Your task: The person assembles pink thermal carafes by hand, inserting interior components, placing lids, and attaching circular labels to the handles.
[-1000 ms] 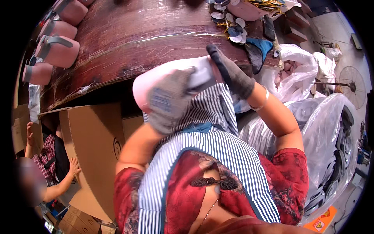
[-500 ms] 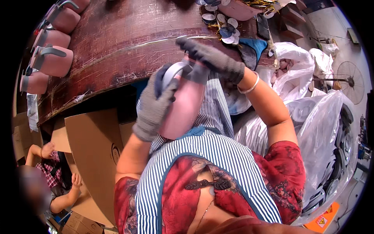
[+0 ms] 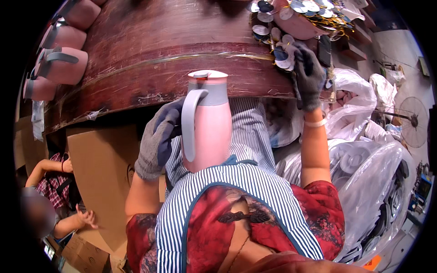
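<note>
A pink jug (image 3: 210, 122) with a grey handle and a pink-and-grey lid stands upright against my striped apron, just below the edge of the brown table (image 3: 150, 54). My gloved left hand (image 3: 157, 139) grips its grey handle. My gloved right hand (image 3: 307, 77) is up at the table edge on the right, its fingers spread over a pile of small round tags (image 3: 277, 34) with cords. I cannot see anything held in it.
More pink jugs (image 3: 59, 61) with grey handles stand along the table's far left. An open cardboard box (image 3: 102, 177) sits at my left, with another person (image 3: 57, 191) beside it. Clear plastic bags (image 3: 373, 182) pile up at my right; a fan (image 3: 412, 123) stands further right.
The jug was turned from tilted, base toward me, to upright with its lid up. My right hand let go of it and reached up right to the tags on the table.
</note>
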A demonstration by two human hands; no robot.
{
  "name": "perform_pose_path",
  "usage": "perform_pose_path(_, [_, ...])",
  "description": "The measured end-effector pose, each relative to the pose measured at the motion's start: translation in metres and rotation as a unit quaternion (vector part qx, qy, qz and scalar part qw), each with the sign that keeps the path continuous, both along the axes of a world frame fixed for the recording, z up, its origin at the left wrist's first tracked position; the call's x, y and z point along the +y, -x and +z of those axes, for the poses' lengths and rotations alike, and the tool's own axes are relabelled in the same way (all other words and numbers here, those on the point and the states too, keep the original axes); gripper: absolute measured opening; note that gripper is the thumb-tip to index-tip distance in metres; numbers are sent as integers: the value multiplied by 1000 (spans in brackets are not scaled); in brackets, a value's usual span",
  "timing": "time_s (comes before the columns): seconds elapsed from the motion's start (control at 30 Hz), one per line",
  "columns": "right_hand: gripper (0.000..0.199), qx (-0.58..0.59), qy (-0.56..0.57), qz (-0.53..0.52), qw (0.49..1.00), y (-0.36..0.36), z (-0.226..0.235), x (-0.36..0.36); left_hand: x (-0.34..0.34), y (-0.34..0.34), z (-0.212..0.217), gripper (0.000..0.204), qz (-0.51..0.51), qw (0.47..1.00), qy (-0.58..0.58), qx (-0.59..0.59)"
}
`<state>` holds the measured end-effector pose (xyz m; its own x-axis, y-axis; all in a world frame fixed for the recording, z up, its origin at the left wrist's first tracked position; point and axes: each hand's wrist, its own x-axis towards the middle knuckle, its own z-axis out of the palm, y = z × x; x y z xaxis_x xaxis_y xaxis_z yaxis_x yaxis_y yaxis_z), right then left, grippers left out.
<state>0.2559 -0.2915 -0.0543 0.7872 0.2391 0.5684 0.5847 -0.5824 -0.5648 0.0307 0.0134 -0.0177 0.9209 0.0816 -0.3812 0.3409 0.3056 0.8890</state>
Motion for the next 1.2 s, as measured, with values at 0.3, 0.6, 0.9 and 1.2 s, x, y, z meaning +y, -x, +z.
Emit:
perform_pose_path(0.3, [20, 491, -143, 117, 851, 135, 30, 78, 21, -12, -31, 49, -118, 967, -205, -99])
perform_pose_path(0.6, [27, 228, -33, 88, 969, 162, 26, 117, 17, -24, -41, 49, -148, 935, -275, -171])
perform_pose_path(0.9, [28, 458, -327, 76, 823, 162, 16, 97, 22, -23, -42, 22, -33, 957, -264, -111])
perform_pose_path(1.2, [32, 455, -296, 90, 835, 156, 12, 97, 27, -20, -34, 41, -128, 954, -212, -167])
